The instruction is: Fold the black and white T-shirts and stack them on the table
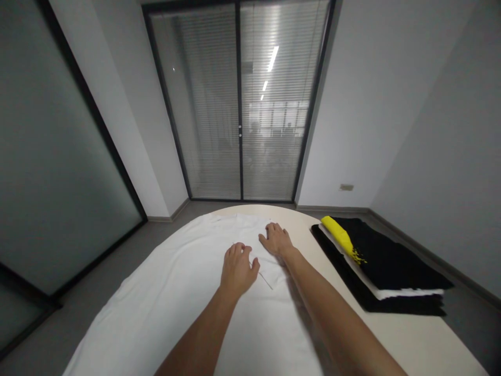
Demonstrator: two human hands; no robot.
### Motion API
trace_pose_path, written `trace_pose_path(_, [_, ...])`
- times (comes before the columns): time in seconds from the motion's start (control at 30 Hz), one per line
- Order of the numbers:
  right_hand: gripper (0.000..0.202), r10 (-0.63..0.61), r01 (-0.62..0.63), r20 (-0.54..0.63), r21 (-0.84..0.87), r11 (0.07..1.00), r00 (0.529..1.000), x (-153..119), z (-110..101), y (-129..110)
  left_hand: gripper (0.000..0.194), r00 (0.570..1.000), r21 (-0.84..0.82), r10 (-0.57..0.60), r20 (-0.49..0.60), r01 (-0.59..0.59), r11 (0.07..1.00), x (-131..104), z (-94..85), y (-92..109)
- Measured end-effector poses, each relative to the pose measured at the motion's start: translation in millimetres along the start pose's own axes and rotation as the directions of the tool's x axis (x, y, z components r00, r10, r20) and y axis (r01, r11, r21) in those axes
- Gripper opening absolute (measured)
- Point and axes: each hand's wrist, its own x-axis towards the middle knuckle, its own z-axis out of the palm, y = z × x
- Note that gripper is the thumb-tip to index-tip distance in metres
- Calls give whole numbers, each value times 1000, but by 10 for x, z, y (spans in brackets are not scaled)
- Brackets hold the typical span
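Note:
A large white cloth point(188, 277) lies spread over the rounded table, with soft wrinkles across it. My left hand point(238, 269) rests on the cloth near its middle, thumb apart from the fingers. A thin straight line like a cord or thin stick point(266, 281) runs out from beneath that hand; I cannot tell which it is. Farther forward and to the right, my right hand point(277, 240) lies on the cloth close to its right edge, fingers spread. Neither hand visibly grips anything.
To the right, a stack of folded black cloth point(391, 256) with white and grey layers sits on the pale table point(422, 339). A yellow fringed roll point(338, 235) lies on top. Beyond the table stand glass doors with blinds point(240, 167).

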Motion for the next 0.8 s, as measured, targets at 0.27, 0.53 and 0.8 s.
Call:
trace_pose_path(0.27, [70,100,-101,101,8,995,990,195,25,30,45,997,35,-12,77,9,999,-22,55,-16])
trace_pose_path(0.53, [63,107,-108,88,14,994,990,209,-106,226,49,995,31,-15,102,12,999,-39,58,-19])
trace_pose_path(0.8, [45,316,-313,71,-59,948,946,-246,-406,439,54,990,73,-19,140,8,997,-34,58,-15])
